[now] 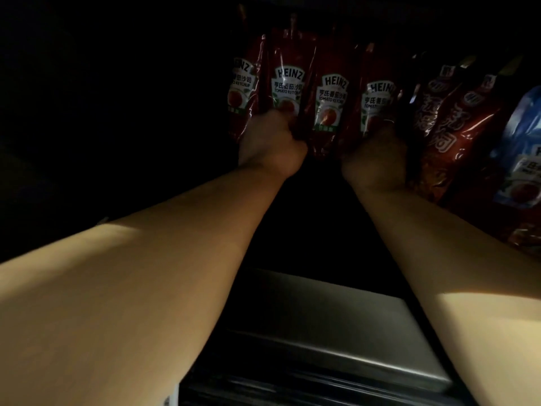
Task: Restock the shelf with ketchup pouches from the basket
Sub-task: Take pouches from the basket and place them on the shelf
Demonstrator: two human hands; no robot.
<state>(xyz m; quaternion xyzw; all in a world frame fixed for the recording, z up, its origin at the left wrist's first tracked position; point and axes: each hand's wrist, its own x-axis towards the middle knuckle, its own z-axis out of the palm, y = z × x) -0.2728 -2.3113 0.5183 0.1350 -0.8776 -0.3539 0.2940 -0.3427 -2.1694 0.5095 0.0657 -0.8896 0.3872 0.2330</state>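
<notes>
Ketchup pouches [330, 95] left of other pouches [450, 127].

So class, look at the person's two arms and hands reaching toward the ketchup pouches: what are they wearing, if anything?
Both forearms are bare up to the frame edge; no sleeves, gloves or watch show. The left hand wears nothing visible. The right hand shows a thin band, perhaps a ring, on one of its fingers, though dim light makes that uncertain.
</notes>
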